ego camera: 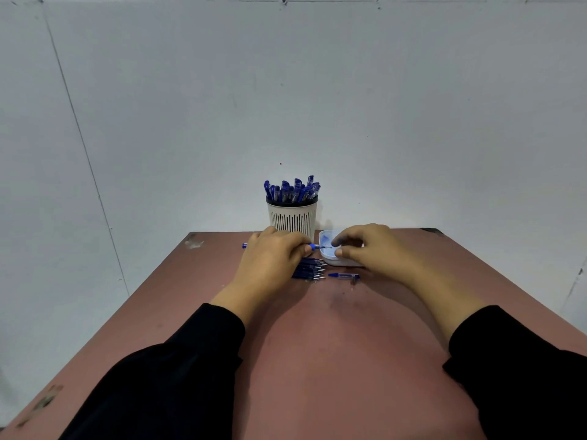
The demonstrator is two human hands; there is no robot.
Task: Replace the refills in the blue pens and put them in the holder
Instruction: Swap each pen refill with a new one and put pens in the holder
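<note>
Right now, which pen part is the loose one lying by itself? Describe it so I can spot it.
Start at the slotted pen holder at the table's far edge, then come toward the white tray beside it. Just in front of the tray lies a single clear piece with a blue end, apart from the bundle of dark refills to its left.

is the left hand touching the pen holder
Cannot tell. In the head view, the left hand overlaps the bottom of the pen holder with no visible gap, but it may simply sit in front while gripping a pen.
</note>
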